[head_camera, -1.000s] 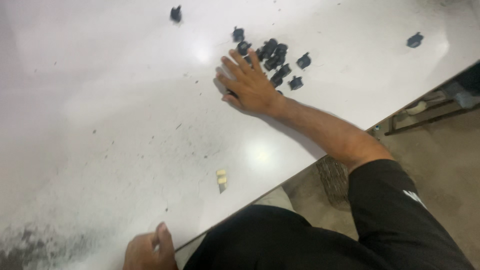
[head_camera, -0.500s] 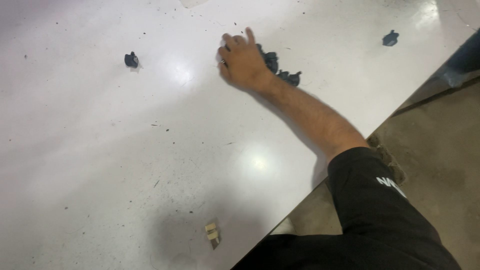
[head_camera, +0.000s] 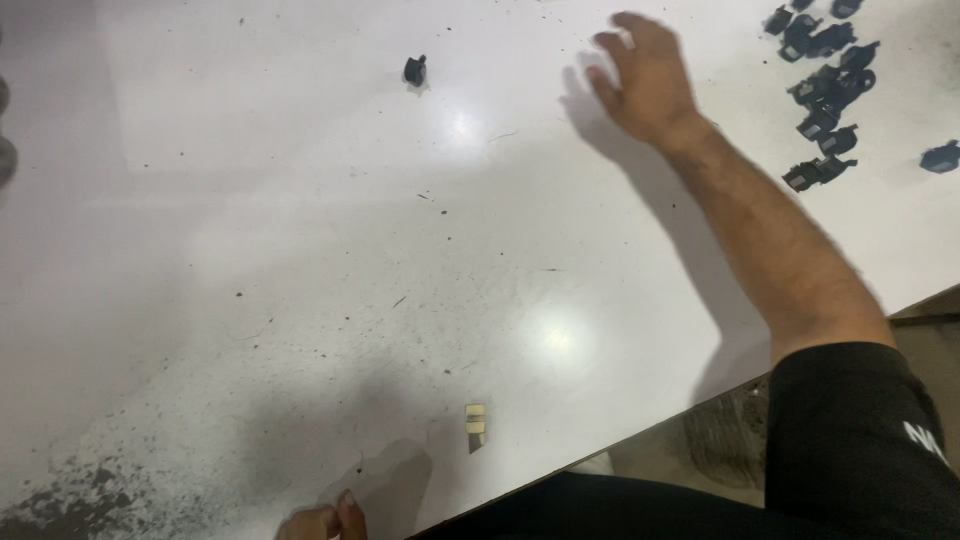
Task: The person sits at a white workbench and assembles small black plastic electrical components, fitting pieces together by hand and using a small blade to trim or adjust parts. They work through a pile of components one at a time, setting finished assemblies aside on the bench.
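Observation:
My right hand point(head_camera: 645, 80) hovers over the white table point(head_camera: 300, 250), fingers spread and blurred, with nothing visible in it. A pile of small black plastic parts point(head_camera: 825, 95) lies to its right, apart from the hand. A single black part point(head_camera: 415, 70) sits alone to the left of the hand. Only the fingertips of my left hand point(head_camera: 320, 522) show at the bottom edge, resting on the table near its front edge; whether they hold anything is hidden.
Another lone black part point(head_camera: 940, 157) lies at the far right. A small cream-coloured piece point(head_camera: 476, 422) sits near the table's front edge. Dark grit point(head_camera: 90, 490) covers the lower left of the table. The floor shows at bottom right.
My right hand has lifted off the pile of black parts and moved left, away from it. The view has shifted, and my left hand's fingertips are back in view at the bottom.

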The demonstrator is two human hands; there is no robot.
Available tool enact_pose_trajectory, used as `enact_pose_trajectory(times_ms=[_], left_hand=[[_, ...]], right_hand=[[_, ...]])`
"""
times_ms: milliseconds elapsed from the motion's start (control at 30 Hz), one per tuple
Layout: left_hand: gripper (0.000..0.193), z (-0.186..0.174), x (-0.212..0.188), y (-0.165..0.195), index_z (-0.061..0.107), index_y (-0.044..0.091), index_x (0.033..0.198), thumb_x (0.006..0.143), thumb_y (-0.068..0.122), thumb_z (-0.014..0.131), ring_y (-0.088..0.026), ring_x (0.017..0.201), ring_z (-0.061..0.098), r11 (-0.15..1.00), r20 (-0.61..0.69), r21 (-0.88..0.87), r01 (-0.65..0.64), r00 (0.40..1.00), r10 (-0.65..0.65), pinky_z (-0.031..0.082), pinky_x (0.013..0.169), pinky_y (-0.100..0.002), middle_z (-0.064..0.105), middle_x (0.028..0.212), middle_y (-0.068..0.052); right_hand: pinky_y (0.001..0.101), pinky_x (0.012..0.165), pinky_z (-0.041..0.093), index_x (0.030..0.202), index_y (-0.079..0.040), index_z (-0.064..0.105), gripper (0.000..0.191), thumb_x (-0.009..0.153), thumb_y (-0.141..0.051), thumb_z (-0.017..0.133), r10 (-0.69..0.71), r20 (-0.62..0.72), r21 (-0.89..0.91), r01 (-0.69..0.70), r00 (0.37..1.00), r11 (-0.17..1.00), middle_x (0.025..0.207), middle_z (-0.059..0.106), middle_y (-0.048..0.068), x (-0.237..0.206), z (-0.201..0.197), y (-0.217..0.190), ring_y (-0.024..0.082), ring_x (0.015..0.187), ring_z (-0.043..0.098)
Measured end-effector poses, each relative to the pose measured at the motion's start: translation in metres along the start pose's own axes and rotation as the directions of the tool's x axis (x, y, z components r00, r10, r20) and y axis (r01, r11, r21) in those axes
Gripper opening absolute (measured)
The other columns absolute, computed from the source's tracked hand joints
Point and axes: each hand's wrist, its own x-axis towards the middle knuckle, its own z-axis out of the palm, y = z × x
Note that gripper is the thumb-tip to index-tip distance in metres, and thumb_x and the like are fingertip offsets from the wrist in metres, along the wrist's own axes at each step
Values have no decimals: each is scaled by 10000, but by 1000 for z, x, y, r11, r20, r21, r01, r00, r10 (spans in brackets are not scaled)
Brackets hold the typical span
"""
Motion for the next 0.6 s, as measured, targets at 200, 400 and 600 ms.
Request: enact_pose_trajectory(times_ms=[200,400,600], left_hand=[[458,-6,-5,22,547,67,512,901,262,691,-236,359,523,974,-504,-45,-220,847,168,465,395,-388,536,423,-143],[396,-10,-3,25,523,103,486,805,182,742,-187,341,533,962,-464,-143,-234,874,144,472,368,-358,536,419,-99],[337,-3,-6,17,568,106,588,854,252,713,-184,448,565,987,-318,-117,-113,946,71,497,433,-343,573,509,-99]], right_hand=[[589,1128,332,1421,-57,585,447,1034,-271,646,-174,107,249,143,979,958,1505,459,297,81,66,-118,446,1376,437],[674,1117,288,1310,-81,624,412,1000,-350,586,-66,89,165,51,994,985,1441,500,219,134,89,-186,406,1396,369],[715,1194,214,1306,-6,598,513,1064,-451,518,56,248,137,-93,967,986,1408,499,196,113,86,-176,380,1418,357]])
